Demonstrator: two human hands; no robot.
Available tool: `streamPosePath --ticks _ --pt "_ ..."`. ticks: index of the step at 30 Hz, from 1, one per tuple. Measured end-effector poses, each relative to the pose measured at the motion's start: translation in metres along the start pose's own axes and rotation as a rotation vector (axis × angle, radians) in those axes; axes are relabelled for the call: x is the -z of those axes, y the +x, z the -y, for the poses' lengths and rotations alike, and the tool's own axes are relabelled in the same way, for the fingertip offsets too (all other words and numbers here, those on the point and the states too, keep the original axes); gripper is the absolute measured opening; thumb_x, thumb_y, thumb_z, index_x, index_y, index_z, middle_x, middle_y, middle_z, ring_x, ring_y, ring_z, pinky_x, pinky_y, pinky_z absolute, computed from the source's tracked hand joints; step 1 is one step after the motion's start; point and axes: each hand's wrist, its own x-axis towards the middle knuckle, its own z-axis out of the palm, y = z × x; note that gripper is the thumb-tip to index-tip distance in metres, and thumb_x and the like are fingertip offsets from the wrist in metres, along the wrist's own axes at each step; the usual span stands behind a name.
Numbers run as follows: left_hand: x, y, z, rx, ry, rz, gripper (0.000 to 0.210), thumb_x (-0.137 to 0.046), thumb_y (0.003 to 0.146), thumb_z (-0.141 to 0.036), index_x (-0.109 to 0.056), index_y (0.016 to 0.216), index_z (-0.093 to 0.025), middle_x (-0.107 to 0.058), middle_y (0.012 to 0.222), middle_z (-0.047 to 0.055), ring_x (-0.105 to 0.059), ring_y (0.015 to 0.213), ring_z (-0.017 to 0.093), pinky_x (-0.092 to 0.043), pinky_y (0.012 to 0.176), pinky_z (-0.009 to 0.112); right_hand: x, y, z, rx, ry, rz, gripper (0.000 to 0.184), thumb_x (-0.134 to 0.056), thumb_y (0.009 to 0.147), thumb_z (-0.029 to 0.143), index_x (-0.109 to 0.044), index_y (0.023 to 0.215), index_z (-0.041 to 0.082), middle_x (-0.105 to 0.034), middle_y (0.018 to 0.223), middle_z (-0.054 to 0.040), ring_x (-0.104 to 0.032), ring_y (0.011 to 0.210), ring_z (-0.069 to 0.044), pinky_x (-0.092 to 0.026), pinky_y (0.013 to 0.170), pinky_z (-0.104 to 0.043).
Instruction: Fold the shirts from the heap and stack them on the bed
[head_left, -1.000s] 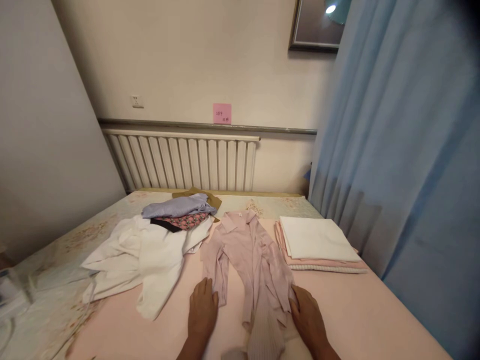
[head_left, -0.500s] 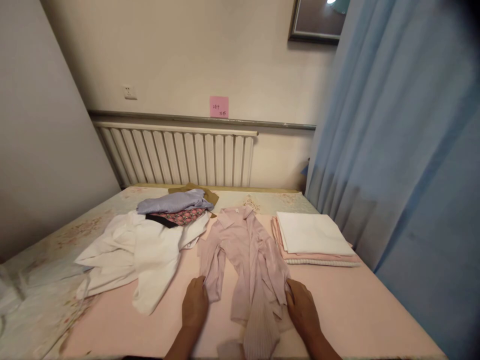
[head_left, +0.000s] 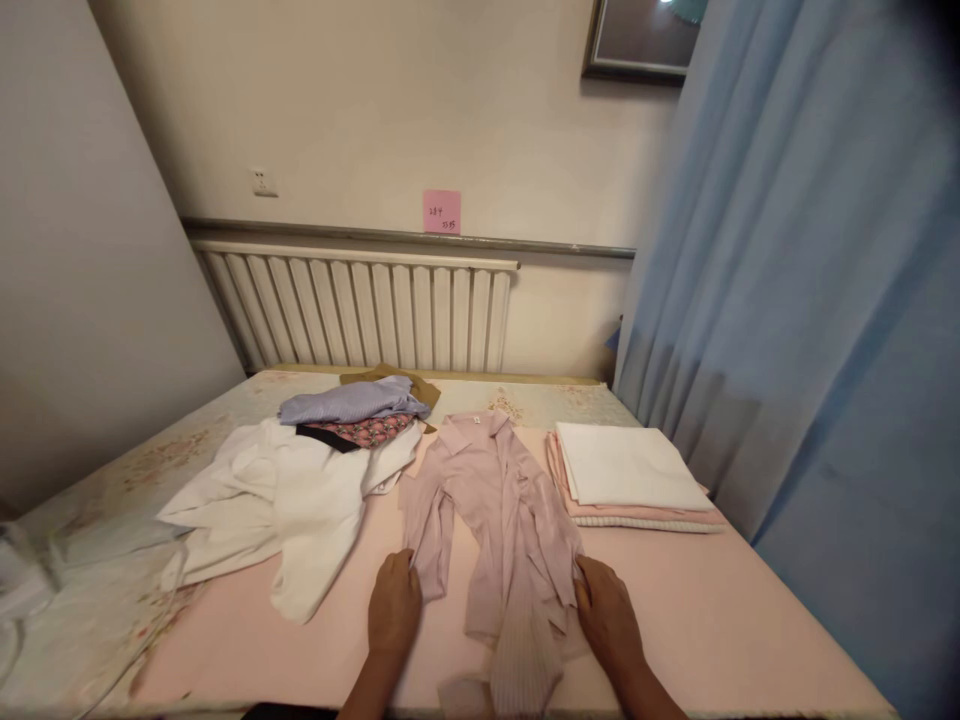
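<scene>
A pale pink, long-sleeved collared shirt [head_left: 491, 530] lies spread face up on the pink cloth [head_left: 690, 610], its collar pointing away from me. My left hand [head_left: 395, 603] is closed on the edge of the sleeve on the left. On the other side, my right hand [head_left: 609, 612] pinches the cuff end of the right sleeve. The fingertips of both hands are partly hidden. The shirt's lower part, with a ribbed piece hanging down, reaches the near edge of the table.
To the left are a crumpled white garment [head_left: 300, 510], a patterned red piece [head_left: 379, 431] and a blue-grey striped garment [head_left: 352, 400], over a brown one [head_left: 426, 390]. Folded white fabric [head_left: 634, 468] tops a stack at right. A blue curtain [head_left: 780, 300] borders the right side; a radiator [head_left: 360, 310] stands behind.
The view has shifted very slightly. Both hands stay at the shirt's sleeves, and the shirt lies as before.
</scene>
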Motion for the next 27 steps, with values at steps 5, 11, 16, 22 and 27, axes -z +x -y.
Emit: streamPosePath --ticks 5,11,16,22,27 --pt "0.001 0.0 -0.001 -0.001 0.0 -0.001 0.027 -0.035 0.088 -0.013 -0.054 0.106 -0.015 -0.058 0.095 0.008 -0.056 0.096 0.021 -0.044 0.086 0.034 0.0 0.0 0.0 0.0 0.021 -0.005 0.026 -0.044 0.089 0.024 -0.056 0.111 0.018 -0.063 0.105 -0.0111 -0.055 0.1 -0.025 -0.043 0.088 -0.041" --pt "0.003 0.0 -0.003 0.011 -0.003 0.007 0.026 -0.035 0.088 -0.014 -0.054 0.106 -0.014 -0.058 0.094 0.008 -0.055 0.094 0.021 -0.044 0.087 0.035 -0.001 -0.001 0.0 -0.011 0.036 -0.006 0.027 -0.044 0.089 0.025 -0.056 0.112 0.017 -0.063 0.106 -0.012 -0.055 0.102 -0.026 -0.042 0.089 -0.042" --pt "0.004 0.001 -0.005 0.026 -0.01 0.012 0.026 -0.035 0.088 -0.015 -0.054 0.107 -0.014 -0.058 0.095 0.009 -0.055 0.096 0.021 -0.044 0.088 0.035 0.001 -0.001 0.001 -0.018 0.041 -0.008 0.027 -0.044 0.089 0.025 -0.056 0.112 0.018 -0.063 0.106 -0.0115 -0.055 0.102 -0.026 -0.043 0.089 -0.042" --pt "0.006 -0.001 -0.006 0.051 -0.015 0.008 0.03 -0.035 0.088 -0.018 -0.052 0.113 -0.015 -0.057 0.101 0.009 -0.054 0.1 0.021 -0.043 0.091 0.034 0.004 0.001 0.004 -0.028 0.024 0.014 0.027 -0.044 0.089 0.025 -0.057 0.111 0.017 -0.064 0.105 -0.0112 -0.056 0.101 -0.025 -0.043 0.088 -0.041" --pt "0.014 0.004 -0.019 0.134 0.024 -0.019 0.039 -0.038 0.091 -0.031 -0.044 0.124 -0.012 -0.048 0.119 0.014 -0.046 0.116 0.026 -0.039 0.098 0.037 0.004 0.001 0.004 -0.04 0.026 0.034 0.027 -0.044 0.089 0.025 -0.056 0.112 0.018 -0.063 0.107 -0.0111 -0.055 0.102 -0.026 -0.042 0.09 -0.041"
